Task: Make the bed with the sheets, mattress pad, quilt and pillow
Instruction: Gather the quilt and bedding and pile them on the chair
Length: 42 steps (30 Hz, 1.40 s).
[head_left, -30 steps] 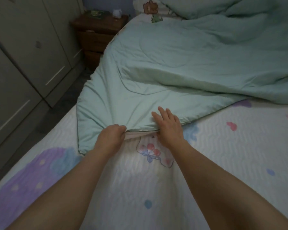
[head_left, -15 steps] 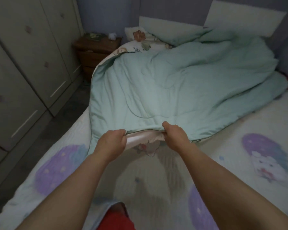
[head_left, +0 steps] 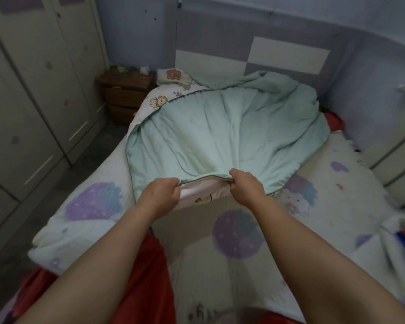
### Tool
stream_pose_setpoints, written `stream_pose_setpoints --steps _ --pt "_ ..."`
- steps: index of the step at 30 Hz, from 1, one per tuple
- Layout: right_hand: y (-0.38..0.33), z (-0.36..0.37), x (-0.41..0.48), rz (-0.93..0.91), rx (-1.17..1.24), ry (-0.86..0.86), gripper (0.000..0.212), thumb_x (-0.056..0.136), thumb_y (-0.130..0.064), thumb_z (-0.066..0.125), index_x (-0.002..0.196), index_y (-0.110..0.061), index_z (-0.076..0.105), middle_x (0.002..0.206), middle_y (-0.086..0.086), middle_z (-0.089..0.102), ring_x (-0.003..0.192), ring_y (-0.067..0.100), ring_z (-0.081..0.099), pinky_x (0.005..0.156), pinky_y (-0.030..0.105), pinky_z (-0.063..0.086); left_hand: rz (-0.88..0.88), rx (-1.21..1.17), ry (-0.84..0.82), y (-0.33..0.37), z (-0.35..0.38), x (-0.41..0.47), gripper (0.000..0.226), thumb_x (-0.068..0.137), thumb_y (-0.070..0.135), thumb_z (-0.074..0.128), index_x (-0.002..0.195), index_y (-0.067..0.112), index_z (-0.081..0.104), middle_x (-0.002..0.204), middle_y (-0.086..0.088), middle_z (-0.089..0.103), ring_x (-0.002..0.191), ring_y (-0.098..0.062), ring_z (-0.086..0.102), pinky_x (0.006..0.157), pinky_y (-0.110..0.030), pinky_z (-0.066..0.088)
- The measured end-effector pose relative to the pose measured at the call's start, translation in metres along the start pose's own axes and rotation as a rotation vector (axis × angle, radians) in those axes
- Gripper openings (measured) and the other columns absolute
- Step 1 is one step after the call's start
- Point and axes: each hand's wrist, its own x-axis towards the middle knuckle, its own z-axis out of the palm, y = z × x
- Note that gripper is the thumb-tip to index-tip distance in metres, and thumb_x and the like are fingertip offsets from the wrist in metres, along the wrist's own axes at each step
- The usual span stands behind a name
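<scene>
Up close, left hand (head_left: 160, 195) and right hand (head_left: 246, 187) both with fingers curled, gripping the near edge of the green quilt (head_left: 220, 136), edge lifted off the patterned pad (head_left: 325, 206), quilt bunched toward the pillow (head_left: 175, 77) at the headboard (head_left: 288, 56), nightstand (head_left: 126, 94) left of bed

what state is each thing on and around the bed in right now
quilt: bunched up, near edge lifted off the bed, pale underside showing
left hand: grips the quilt's near edge
right hand: grips the same edge
pillow: lies at the headboard, partly under the quilt
pad: spread on the bed, rumpled at the near right corner
nightstand: drawers shut
wardrobe: doors shut
</scene>
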Motion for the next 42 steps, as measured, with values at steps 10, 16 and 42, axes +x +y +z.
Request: stream_pose_setpoints --steps 10,16,42 --pt "0.015 -0.05 -0.126 0.058 0.094 -0.093 0.011 0.082 -0.005 0.041 0.084 -0.01 0.05 0.101 0.016 0.06 0.089 0.033 0.053 0.068 0.032 0.036 0.006 0.022 0.042 0.075 -0.04 -0.092 0.024 0.086 0.012 0.042 0.062 0.01 0.041 0.059 -0.004 0.045 0.064 -0.028 0.048 0.054 -0.033 0.029" --pt "0.024 -0.058 -0.186 0.129 0.189 -0.195 0.011 0.085 -0.008 0.043 0.083 -0.01 0.053 0.092 0.01 0.056 0.086 0.029 0.053 0.07 0.029 0.038 0.06 0.032 0.041 0.099 -0.05 -0.133 0.024 0.086 0.014 0.043 0.063 0.011 0.043 0.06 -0.003 0.046 0.064 -0.03 0.049 0.053 -0.031 0.029" --pt "0.039 -0.089 -0.254 0.09 0.269 -0.269 0.022 0.095 -0.024 0.049 0.078 -0.013 0.058 0.075 0.001 0.053 0.077 0.021 0.051 0.053 0.025 0.031 0.124 0.142 0.03 0.119 -0.059 -0.178 0.023 0.086 0.02 0.044 0.064 0.018 0.036 0.065 0.001 0.043 0.069 -0.029 0.049 0.055 -0.031 0.03"
